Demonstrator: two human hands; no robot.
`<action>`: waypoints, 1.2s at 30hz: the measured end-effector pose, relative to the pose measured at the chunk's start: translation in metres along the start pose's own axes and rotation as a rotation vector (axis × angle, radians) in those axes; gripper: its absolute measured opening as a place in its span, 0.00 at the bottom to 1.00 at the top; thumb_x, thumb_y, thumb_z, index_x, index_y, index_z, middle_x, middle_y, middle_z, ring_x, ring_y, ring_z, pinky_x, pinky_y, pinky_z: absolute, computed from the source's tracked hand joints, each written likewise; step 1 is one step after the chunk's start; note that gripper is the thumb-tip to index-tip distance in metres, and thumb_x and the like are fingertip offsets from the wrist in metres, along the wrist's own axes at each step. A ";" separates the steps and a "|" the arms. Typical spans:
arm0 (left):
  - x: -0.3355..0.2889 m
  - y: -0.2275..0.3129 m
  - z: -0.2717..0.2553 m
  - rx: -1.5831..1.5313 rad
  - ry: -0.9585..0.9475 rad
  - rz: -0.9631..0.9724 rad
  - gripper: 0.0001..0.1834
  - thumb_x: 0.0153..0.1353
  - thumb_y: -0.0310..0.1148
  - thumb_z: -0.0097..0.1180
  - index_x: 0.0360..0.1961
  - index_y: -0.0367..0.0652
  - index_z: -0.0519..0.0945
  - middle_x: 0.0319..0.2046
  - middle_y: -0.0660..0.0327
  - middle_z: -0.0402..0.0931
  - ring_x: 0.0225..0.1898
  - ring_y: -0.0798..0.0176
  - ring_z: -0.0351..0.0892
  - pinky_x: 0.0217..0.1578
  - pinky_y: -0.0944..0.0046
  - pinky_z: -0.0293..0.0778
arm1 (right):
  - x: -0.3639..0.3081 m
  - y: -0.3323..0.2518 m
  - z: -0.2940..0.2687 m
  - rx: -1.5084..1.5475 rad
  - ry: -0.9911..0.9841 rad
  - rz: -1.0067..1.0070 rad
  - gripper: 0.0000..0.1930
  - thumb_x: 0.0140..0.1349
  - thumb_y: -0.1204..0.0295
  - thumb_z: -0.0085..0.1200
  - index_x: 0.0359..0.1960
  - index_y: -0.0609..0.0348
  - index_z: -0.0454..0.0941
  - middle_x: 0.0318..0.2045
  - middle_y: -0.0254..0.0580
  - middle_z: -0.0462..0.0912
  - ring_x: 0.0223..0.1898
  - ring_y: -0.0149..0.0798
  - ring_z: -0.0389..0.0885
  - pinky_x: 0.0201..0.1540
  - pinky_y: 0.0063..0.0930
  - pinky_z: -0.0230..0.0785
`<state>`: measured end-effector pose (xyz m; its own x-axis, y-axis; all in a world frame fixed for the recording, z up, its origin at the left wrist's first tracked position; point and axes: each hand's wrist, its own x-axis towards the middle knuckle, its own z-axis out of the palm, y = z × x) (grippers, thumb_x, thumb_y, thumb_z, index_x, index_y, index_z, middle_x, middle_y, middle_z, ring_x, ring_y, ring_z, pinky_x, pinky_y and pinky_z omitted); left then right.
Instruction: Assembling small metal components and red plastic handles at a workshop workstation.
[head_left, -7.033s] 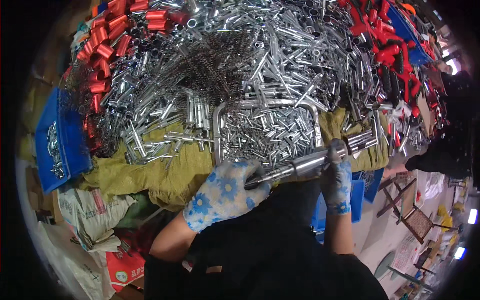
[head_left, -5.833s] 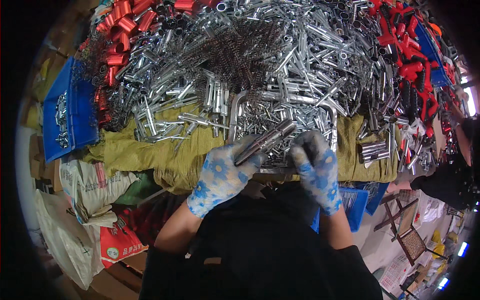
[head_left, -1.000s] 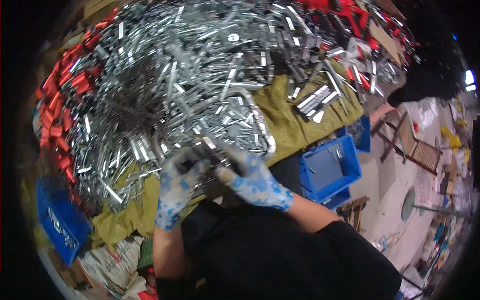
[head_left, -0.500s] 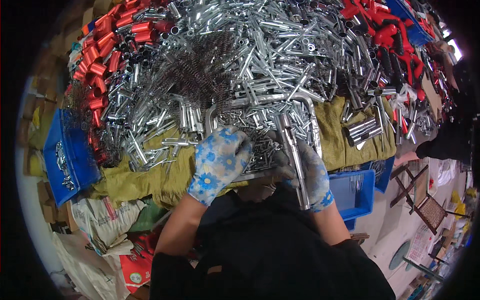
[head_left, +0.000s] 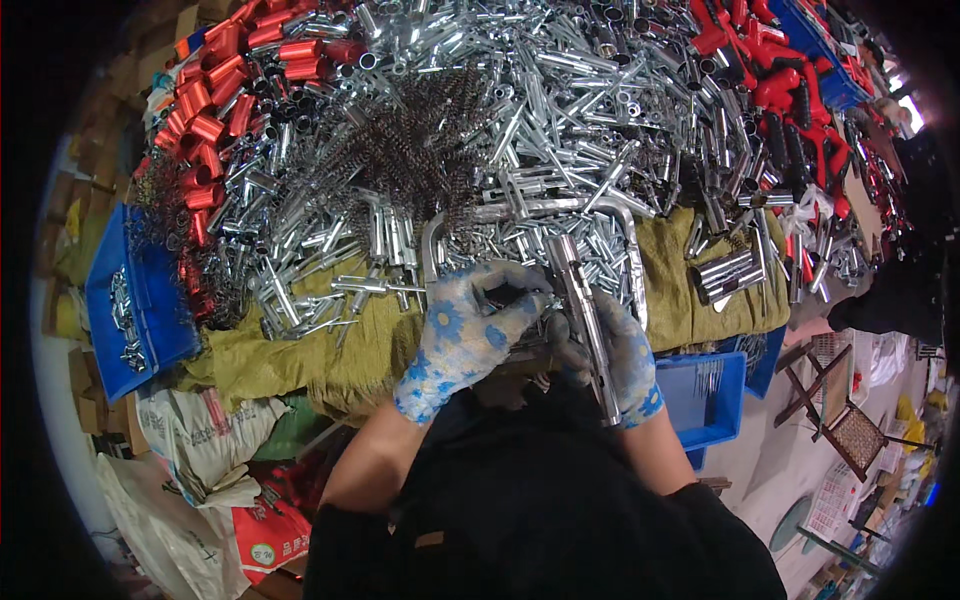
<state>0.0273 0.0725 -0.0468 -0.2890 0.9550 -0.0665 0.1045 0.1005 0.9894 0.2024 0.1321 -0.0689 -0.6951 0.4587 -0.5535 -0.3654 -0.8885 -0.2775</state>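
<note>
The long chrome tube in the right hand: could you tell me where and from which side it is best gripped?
Probably around the lower half of the chrome tube, coming from its right side as the right hand does. It stands nearly upright and is smooth and round, so wrapped fingers suit it. The left hand crowds its left side, and the top end sticks up free over the parts pile.

right hand (head_left: 622, 352) has swung the chrome tube (head_left: 584, 318) upright.

Blue-flowered white gloves (head_left: 465, 335), silver tubes (head_left: 560, 130), red caps (head_left: 215, 110), blue bins (head_left: 135, 300).
</note>
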 end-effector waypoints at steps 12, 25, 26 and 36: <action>0.008 0.004 0.000 -0.070 -0.113 -0.129 0.08 0.47 0.21 0.66 0.29 0.38 0.80 0.31 0.59 0.82 0.33 0.69 0.80 0.37 0.67 0.77 | -0.007 -0.010 -0.002 -0.218 -0.259 -0.106 0.26 0.70 0.55 0.38 0.61 0.61 0.66 0.35 0.45 0.81 0.24 0.33 0.79 0.20 0.24 0.75; 0.010 0.019 0.004 -0.044 -0.260 -0.169 0.18 0.45 0.31 0.72 0.38 0.37 0.81 0.33 0.63 0.82 0.36 0.70 0.79 0.41 0.67 0.74 | -0.016 -0.002 -0.007 -0.120 -0.513 0.023 0.30 0.67 0.44 0.40 0.52 0.60 0.72 0.30 0.50 0.80 0.18 0.37 0.77 0.17 0.24 0.69; 0.011 0.015 0.008 -0.081 -0.261 -0.161 0.24 0.45 0.31 0.73 0.44 0.37 0.79 0.36 0.63 0.81 0.39 0.71 0.78 0.44 0.68 0.73 | -0.015 0.005 -0.005 0.032 -0.644 0.046 0.30 0.68 0.43 0.36 0.48 0.59 0.73 0.22 0.47 0.77 0.12 0.35 0.71 0.12 0.24 0.64; 0.001 0.022 0.034 0.654 -0.208 0.108 0.19 0.63 0.48 0.53 0.40 0.40 0.76 0.26 0.51 0.78 0.31 0.49 0.80 0.34 0.56 0.75 | -0.007 -0.021 -0.006 -0.312 -0.063 -0.466 0.27 0.65 0.47 0.48 0.47 0.63 0.73 0.30 0.39 0.81 0.26 0.32 0.80 0.26 0.21 0.72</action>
<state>0.0613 0.0848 -0.0298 -0.0629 0.9962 -0.0602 0.6936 0.0871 0.7150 0.2182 0.1478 -0.0637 -0.5432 0.7944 -0.2718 -0.4488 -0.5484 -0.7056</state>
